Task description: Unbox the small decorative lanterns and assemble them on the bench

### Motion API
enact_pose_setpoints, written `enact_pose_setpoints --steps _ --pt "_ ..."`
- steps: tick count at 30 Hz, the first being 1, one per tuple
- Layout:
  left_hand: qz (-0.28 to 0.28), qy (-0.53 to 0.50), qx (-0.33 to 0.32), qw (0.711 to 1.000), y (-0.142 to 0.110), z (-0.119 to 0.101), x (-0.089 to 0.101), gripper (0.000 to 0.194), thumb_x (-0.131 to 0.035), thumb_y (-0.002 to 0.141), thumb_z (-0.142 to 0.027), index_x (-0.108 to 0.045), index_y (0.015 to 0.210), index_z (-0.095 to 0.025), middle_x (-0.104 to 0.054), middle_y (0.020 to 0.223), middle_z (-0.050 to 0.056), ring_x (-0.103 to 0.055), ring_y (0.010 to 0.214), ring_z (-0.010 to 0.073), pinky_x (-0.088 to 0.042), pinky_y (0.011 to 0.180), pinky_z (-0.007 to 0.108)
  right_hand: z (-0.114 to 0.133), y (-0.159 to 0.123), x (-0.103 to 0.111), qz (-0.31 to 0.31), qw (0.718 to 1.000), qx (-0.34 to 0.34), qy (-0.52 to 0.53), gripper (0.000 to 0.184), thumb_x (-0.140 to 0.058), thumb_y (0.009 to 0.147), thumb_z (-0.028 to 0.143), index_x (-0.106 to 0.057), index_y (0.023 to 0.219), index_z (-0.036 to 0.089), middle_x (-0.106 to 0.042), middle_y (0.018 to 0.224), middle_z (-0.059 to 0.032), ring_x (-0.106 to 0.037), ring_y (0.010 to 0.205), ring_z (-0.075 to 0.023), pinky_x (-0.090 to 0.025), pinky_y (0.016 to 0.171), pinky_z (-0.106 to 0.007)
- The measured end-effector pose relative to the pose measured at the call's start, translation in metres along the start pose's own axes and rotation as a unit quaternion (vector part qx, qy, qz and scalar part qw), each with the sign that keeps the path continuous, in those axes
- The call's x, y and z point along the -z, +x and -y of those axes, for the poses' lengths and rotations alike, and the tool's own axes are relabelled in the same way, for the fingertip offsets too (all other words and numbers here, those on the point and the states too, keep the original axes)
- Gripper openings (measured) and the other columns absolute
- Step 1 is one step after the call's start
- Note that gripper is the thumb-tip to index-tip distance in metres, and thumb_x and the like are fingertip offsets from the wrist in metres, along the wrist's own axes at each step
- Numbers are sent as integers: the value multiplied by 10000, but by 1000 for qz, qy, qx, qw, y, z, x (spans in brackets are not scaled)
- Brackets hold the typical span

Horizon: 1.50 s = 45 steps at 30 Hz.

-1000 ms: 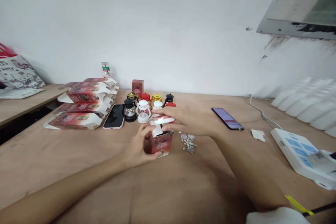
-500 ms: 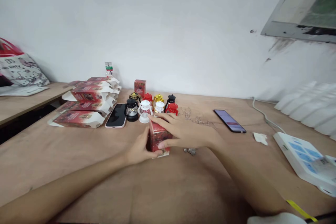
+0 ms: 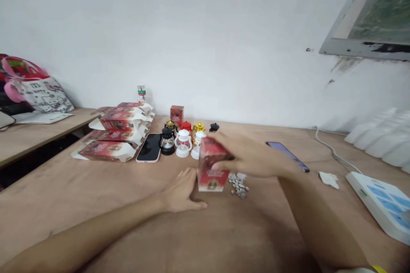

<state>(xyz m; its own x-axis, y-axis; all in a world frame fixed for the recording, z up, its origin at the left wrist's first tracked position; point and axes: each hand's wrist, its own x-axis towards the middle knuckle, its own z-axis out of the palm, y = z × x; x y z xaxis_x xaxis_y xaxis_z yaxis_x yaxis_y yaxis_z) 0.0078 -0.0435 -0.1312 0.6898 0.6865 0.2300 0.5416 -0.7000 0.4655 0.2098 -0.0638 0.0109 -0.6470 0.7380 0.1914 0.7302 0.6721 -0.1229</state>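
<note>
A red printed cardboard box (image 3: pixel 212 177) stands upright, gripped from the right by my right hand (image 3: pixel 245 155), whose thumb lies across its front; the far fingers are blurred and partly hidden. My left hand (image 3: pixel 183 192) rests low on the table just left of the box, fingers spread and holding nothing. Behind the box are several small lanterns, among them a black lantern (image 3: pixel 167 141), a white lantern (image 3: pixel 183 143) and a gold lantern (image 3: pixel 199 127). Small silvery round pieces (image 3: pixel 238 185) lie in a heap right of the box.
Flattened red cartons (image 3: pixel 107 150) are stacked at the left beside a pink-edged phone (image 3: pixel 149 148). Another red box (image 3: pixel 177 114) stands near the wall. To the right are a second phone (image 3: pixel 286 155), a crumpled tissue (image 3: pixel 328 179) and a white device (image 3: pixel 378 200) with a cable.
My right hand has moved the box to the right, off my left hand, which has let go and opened. More of the silvery pieces now show. The camera view has shifted slightly.
</note>
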Motion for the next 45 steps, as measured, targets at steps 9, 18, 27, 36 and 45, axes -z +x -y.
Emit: enact_pose_setpoints --steps 9,18,27,36,45 --pt "113 137 -25 984 -3 -10 2 678 -416 871 -479 -254 1408 -99 -248 1472 176 -240 1367 273 -210 1111 459 -63 102 63 -297 947 -101 -68 648 -634 753 392 -360 1285 143 -455 1254 -157 -491 1106 -320 -449 893 -482" --pt "135 136 -13 981 -1 -10 2 719 -418 867 -468 -245 1403 -21 -202 1474 197 -206 1373 299 -194 1117 489 -89 220 -11 -63 972 -210 -83 535 -739 672 292 -516 1111 80 -568 1156 -184 -599 992 -280 -501 805 -344" --pt "116 110 -23 987 -2 -6 0 704 -451 854 -461 -262 1404 -65 -218 1473 183 -205 1371 303 -190 1118 500 -108 249 -49 36 981 -176 -76 544 -741 662 251 -521 1140 108 -621 1125 -158 -624 942 -248 -504 772 -320" --pt "119 118 -12 986 -1 -9 0 710 -467 844 -451 -265 1399 -57 -228 1471 192 -216 1369 306 -198 1111 502 -100 241 -56 17 991 -45 -124 655 -617 708 157 -402 1327 189 -504 1323 -104 -502 1166 -249 -406 948 -309" --pt "87 129 -36 987 -2 -3 -6 692 -438 849 -475 -272 1395 -83 -262 1463 188 -231 1367 291 -207 1110 488 -90 225 -51 16 987 -49 -153 622 -465 783 91 -362 1376 244 -379 1437 -87 -420 1252 -290 -407 944 -428"
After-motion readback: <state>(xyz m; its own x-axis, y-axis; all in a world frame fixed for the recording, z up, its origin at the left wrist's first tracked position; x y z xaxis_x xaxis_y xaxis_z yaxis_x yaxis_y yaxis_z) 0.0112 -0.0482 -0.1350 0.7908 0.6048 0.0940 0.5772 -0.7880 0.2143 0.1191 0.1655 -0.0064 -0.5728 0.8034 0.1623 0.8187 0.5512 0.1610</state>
